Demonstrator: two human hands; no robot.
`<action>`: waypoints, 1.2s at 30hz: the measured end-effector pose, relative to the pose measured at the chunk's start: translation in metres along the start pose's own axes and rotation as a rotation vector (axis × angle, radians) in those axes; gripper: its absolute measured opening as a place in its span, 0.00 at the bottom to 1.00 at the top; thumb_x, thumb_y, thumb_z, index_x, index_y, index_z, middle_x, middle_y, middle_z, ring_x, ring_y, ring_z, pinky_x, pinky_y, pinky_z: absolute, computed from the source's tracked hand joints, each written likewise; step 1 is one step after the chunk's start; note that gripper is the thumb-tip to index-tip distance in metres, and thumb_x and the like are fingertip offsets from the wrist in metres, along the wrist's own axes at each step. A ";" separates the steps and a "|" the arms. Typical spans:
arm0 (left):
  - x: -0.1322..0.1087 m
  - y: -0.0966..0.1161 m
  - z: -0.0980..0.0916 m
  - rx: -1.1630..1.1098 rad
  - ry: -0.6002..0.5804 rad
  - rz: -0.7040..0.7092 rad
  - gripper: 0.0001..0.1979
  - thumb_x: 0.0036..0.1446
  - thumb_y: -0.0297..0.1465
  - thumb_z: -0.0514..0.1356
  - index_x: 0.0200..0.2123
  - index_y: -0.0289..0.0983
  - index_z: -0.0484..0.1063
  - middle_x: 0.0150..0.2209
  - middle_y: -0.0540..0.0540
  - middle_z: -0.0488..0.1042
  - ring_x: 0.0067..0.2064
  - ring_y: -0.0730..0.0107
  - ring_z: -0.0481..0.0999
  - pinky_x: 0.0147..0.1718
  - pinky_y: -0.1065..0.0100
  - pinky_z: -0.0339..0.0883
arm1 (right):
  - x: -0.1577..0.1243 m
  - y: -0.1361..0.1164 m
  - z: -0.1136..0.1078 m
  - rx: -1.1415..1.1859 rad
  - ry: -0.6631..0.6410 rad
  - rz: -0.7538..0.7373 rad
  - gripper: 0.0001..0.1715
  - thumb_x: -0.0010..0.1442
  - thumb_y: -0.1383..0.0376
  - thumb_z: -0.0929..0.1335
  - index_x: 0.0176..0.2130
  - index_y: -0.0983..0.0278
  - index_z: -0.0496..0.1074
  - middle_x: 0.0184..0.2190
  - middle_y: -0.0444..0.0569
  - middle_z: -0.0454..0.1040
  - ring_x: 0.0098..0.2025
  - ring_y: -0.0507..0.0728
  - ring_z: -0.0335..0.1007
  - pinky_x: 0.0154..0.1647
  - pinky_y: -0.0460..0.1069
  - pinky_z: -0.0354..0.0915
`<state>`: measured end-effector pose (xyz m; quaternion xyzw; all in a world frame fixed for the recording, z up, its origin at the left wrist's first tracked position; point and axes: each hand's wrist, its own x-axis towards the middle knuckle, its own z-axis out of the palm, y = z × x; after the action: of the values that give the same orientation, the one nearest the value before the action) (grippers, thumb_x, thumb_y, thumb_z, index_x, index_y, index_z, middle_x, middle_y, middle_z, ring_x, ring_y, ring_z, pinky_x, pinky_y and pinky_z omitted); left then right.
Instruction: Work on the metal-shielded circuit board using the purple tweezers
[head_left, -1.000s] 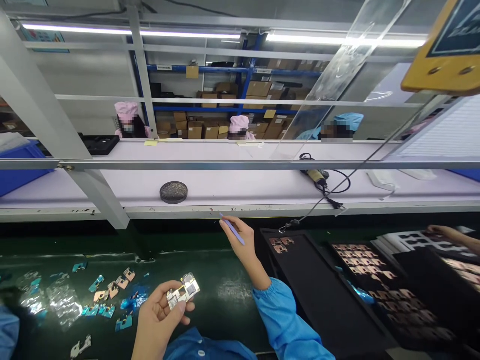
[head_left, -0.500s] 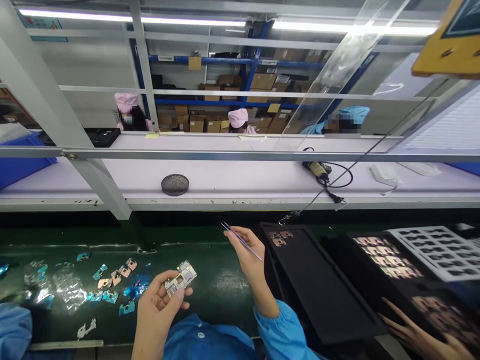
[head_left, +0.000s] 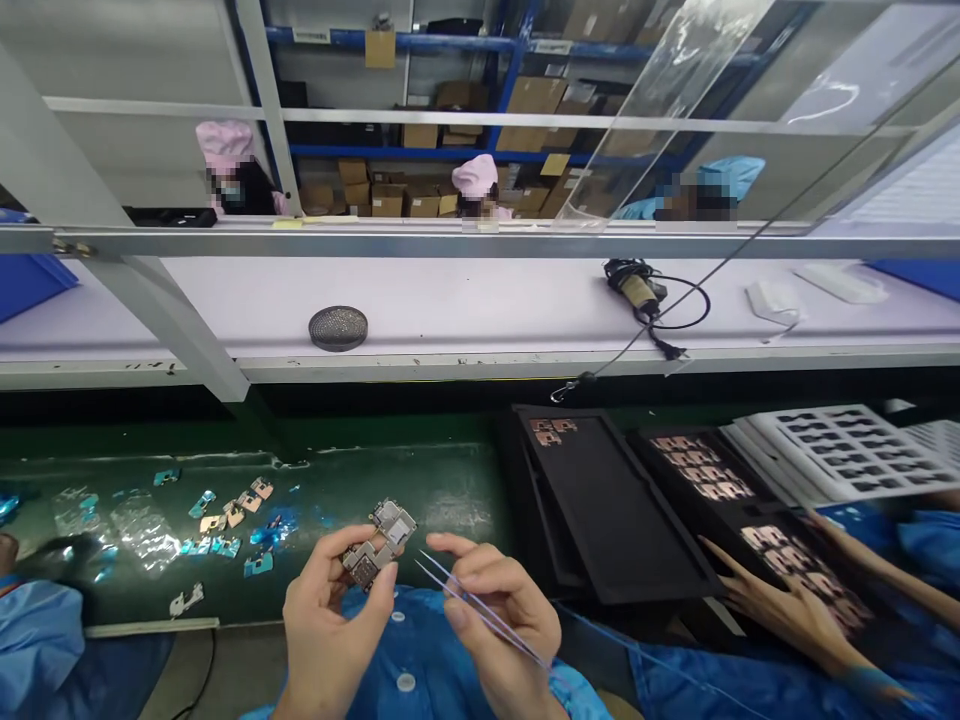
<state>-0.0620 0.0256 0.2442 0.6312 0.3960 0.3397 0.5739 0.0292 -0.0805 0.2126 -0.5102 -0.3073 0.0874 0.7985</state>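
gripping a small board [head_left: 379, 545] between thumb and fingers, the left hand [head_left: 330, 630] holds it up over the near edge of the green belt [head_left: 435, 490], while the right hand [head_left: 495, 620] pinches tweezers [head_left: 480, 612] whose tips point at the board, just beside it. both wrists end in blue sleeves. left of the hands, loose copper and blue bits [head_left: 225, 520] lie scattered on the belt beside clear film scraps [head_left: 142, 525]. right of the belt, a black tray [head_left: 637, 530] lies mostly bare, with a few copper parts [head_left: 551, 432] in its far corner. touching it on the right, a second black tray [head_left: 720, 440] holds rows of copper parts, and a co-worker's hand [head_left: 780, 610] rests spread open on its near end. beyond that, white trays [head_left: 847, 455] show vacant pockets. farther off, a pale shelf [head_left: 480, 300] runs across, bearing a round mesh disc [head_left: 338, 327] and a corded tool [head_left: 637, 290]. behind a metal rail, people in pink and blue caps sit before blue racks [head_left: 510, 40] stacked with cartons.
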 end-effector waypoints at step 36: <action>-0.023 0.022 0.001 -0.099 -0.021 -0.143 0.15 0.47 0.35 0.71 0.39 0.40 0.78 0.31 0.48 0.84 0.32 0.59 0.85 0.32 0.67 0.81 | 0.004 -0.025 -0.002 -0.354 -0.075 -0.353 0.20 0.57 0.79 0.69 0.45 0.59 0.73 0.27 0.42 0.73 0.27 0.55 0.76 0.42 0.63 0.84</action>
<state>-0.0693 0.0041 0.2665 0.5755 0.4168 0.3105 0.6314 0.0292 -0.0916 0.2356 -0.5769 -0.4317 -0.0899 0.6876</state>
